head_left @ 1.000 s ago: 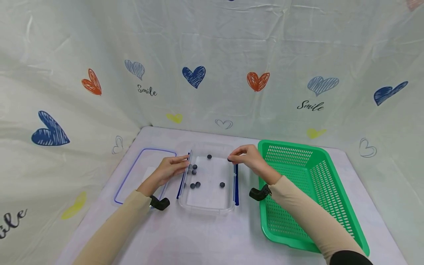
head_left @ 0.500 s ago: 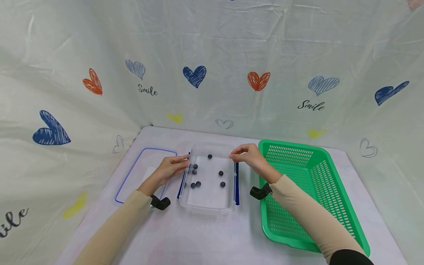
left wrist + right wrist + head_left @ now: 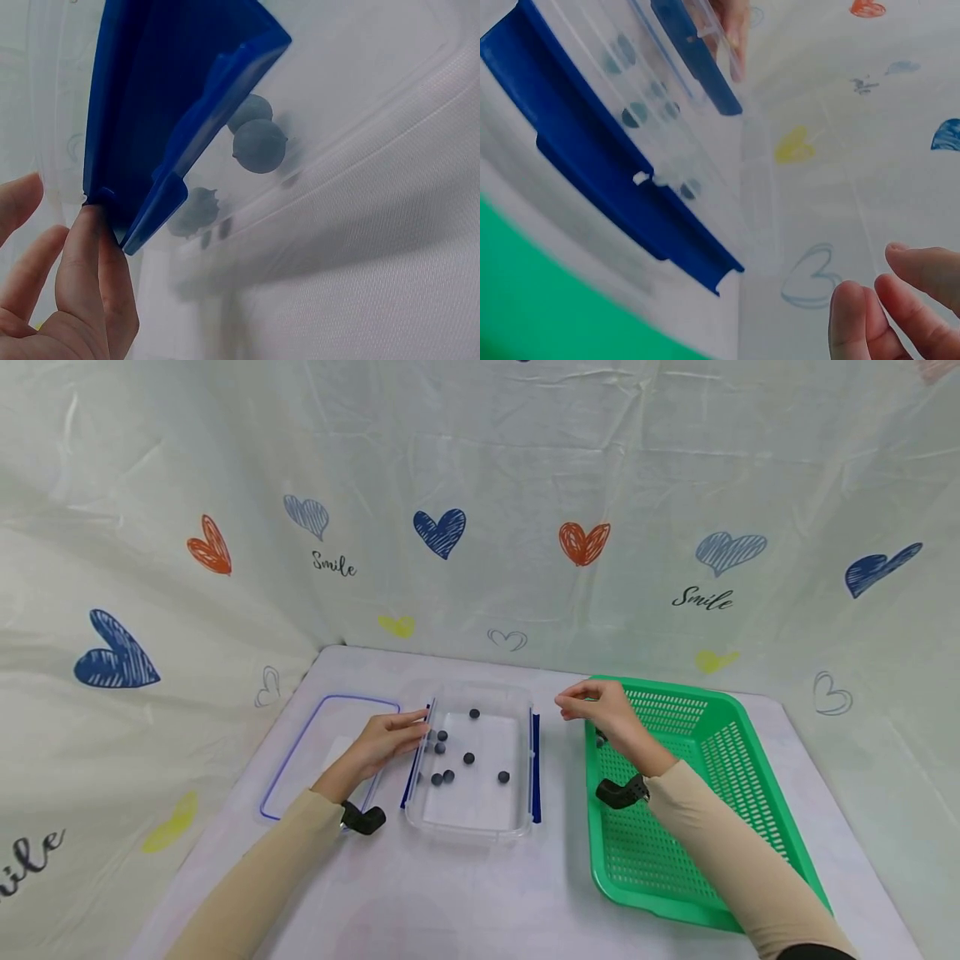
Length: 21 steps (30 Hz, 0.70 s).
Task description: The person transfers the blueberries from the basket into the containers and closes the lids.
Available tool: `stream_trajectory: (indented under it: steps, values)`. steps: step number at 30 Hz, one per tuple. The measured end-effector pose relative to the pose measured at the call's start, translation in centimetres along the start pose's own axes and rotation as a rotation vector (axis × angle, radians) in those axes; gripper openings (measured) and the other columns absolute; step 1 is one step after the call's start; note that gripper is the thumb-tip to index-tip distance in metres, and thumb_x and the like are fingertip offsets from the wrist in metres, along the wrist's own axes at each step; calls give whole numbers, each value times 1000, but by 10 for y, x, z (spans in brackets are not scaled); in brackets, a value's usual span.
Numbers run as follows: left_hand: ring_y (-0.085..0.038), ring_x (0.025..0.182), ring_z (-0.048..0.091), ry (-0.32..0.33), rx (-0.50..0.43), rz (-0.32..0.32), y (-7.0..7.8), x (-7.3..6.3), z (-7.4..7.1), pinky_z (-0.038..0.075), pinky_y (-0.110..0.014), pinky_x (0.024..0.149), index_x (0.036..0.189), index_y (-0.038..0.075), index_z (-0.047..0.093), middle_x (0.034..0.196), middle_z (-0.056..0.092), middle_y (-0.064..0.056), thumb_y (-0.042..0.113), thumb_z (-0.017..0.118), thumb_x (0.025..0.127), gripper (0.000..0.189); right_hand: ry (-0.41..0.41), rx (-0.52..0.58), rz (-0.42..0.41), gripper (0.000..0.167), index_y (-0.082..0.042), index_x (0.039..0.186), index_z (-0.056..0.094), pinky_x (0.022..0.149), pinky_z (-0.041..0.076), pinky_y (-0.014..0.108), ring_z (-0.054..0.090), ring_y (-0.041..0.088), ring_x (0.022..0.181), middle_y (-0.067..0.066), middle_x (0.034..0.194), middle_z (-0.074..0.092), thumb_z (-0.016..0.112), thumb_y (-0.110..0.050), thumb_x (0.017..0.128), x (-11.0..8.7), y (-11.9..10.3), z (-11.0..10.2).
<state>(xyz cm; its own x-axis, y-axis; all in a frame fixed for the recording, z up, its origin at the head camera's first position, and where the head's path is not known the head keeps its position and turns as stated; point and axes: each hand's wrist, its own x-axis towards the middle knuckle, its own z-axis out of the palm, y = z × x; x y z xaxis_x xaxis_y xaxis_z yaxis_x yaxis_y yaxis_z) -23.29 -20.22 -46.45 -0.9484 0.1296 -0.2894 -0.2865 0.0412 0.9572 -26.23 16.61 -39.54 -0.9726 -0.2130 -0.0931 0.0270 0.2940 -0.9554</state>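
A clear plastic box point(image 3: 480, 839) with blue side latches stands in the middle of the table, several small dark balls point(image 3: 468, 758) lying loose inside. My left hand point(image 3: 388, 742) is at its left side; in the left wrist view its fairly straight fingers touch the blue latch point(image 3: 180, 112), which hangs outward. Between the box and the green basket point(image 3: 596, 843) hovers my right hand point(image 3: 603, 706), above the basket's left rim. It holds nothing, and the right wrist view shows its thumb apart from its loosely bent fingers point(image 3: 847, 319). Something dark point(image 3: 601, 739), partly hidden by this hand, shows in the basket.
A clear lid with a blue rim point(image 3: 288, 768) lies on the table left of the box, partly under my left forearm. The basket fills much of the table's right side. A heart-printed curtain point(image 3: 510, 460) hangs behind the table.
My right hand has let a dark ball drop into the box, where it rolled toward the middle. That hand then moved right, toward the basket. My left hand stayed at the box.
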Motion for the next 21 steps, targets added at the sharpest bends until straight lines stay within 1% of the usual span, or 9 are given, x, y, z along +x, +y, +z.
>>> stream_trajectory:
  steps: [4, 7, 9, 12, 14, 16, 19, 21]
  values:
    - [-18, 122, 59, 7, 3, -1, 0, 0, 0, 53, -25, 94, 143, 1, 52, 152, 42, -17, 11, 68, 97, 50, 26, 15, -14, 33, 10, 111, 67, 90, 58, 43, 70, 18, 78, 7, 93, 70, 74, -17, 93, -3, 7, -11]
    - [-19, 121, 59, 11, 2, 1, 0, -1, 1, 53, -25, 94, 142, 2, 53, 151, 44, -17, 10, 68, 97, 49, 47, 38, -25, 33, 11, 111, 65, 85, 60, 41, 69, 18, 78, 8, 95, 68, 73, -16, 93, -5, 12, -18]
    - [-18, 120, 60, 13, 5, 1, 0, -1, 0, 53, -26, 94, 142, 2, 53, 150, 44, -18, 10, 68, 97, 49, 59, 45, -33, 34, 13, 112, 64, 85, 60, 43, 69, 19, 78, 11, 97, 67, 72, -15, 94, -7, 15, -23]
    - [-16, 118, 61, 15, 5, -3, -1, -1, 0, 54, -25, 94, 142, 2, 53, 150, 44, -18, 11, 68, 96, 49, 70, 46, -35, 36, 15, 117, 62, 83, 60, 37, 69, 19, 80, 15, 102, 66, 70, -13, 96, -9, 19, -30]
    - [-15, 118, 61, 14, 2, -4, -1, -1, 0, 54, -25, 94, 142, 2, 53, 151, 44, -17, 11, 68, 96, 49, 74, 36, -32, 37, 15, 119, 61, 82, 60, 34, 69, 16, 80, 17, 105, 66, 69, -13, 96, -11, 22, -34]
    - [-14, 117, 61, 12, -5, -4, 0, -2, 0, 54, -25, 94, 142, 1, 53, 151, 44, -18, 11, 68, 96, 49, 84, 24, -20, 38, 15, 121, 60, 79, 60, 28, 68, 13, 79, 17, 106, 65, 68, -14, 97, -12, 26, -37]
    - [-13, 116, 62, 10, -12, -2, 0, -2, 1, 54, -25, 94, 142, 1, 53, 151, 43, -17, 10, 68, 96, 49, 113, -4, 1, 38, 14, 121, 61, 82, 60, 32, 68, 12, 79, 15, 107, 64, 68, -15, 97, -12, 33, -42]
    - [-12, 115, 62, 8, -12, -1, 0, -2, 1, 54, -25, 94, 142, 1, 53, 151, 43, -17, 10, 68, 96, 49, 135, -29, 19, 39, 13, 121, 61, 87, 59, 38, 69, 15, 82, 15, 109, 63, 68, -16, 97, -11, 38, -45]
